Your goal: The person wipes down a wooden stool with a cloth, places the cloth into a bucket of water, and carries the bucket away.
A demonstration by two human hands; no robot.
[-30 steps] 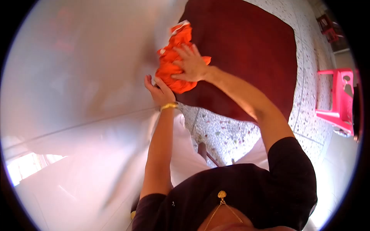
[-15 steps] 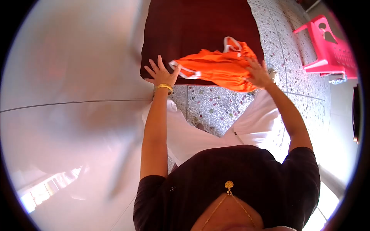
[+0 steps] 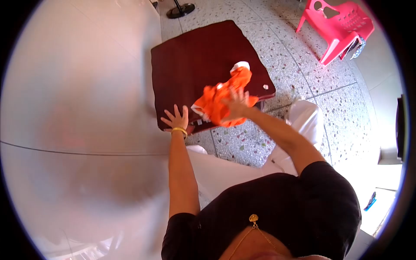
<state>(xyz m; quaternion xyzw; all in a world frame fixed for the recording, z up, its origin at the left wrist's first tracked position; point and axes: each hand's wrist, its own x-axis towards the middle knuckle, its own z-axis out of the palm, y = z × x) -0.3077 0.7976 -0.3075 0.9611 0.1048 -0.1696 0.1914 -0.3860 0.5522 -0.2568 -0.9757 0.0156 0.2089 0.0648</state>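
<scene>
A bunched orange garment with white trim (image 3: 212, 104) lies on the near part of a dark red-brown table (image 3: 190, 60), partly over its front edge. My right hand (image 3: 236, 106) rests over the garment with fingers spread, slightly blurred. My left hand (image 3: 175, 119), wearing a gold bangle on its wrist, is spread flat on the table's near left corner, just left of the garment and apart from it.
A pink plastic chair (image 3: 338, 26) stands on the speckled tile floor (image 3: 277, 52) at the back right, with a patterned cloth (image 3: 359, 47) at it. A round black stand base (image 3: 180, 11) is behind the table. A pale smooth wall (image 3: 86, 86) runs along the left.
My right hand has moved left over the garment, which is now more bunched and heaped. My left hand stays at the table corner. The view has shifted, showing the table's far edge.
</scene>
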